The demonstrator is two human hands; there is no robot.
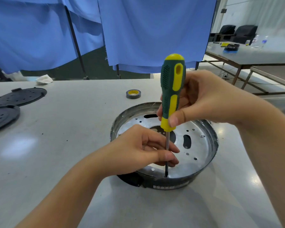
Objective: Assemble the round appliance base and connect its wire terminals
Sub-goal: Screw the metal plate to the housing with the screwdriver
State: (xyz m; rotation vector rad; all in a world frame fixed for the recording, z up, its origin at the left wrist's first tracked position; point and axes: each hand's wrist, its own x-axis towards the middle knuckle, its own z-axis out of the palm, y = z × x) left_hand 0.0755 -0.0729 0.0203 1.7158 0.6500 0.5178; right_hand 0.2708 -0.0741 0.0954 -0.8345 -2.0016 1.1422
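A round metal appliance base (202, 145) with a raised rim and several holes lies open side up on the grey table. A green and yellow screwdriver (171, 89) stands upright in it, its tip down at the base's near inner edge. My right hand (204, 99) grips the handle's lower part. My left hand (145, 152) pinches the steel shaft between thumb and fingers just above the tip. A black part sticks out under the base's near rim. No wire terminals are visible.
Two black round perforated covers (18, 97) lie at the table's left edge. A roll of dark tape (133, 93) sits behind the base. A crumpled white cloth (44, 79) lies at the far edge. Blue curtains hang behind; another table stands at right.
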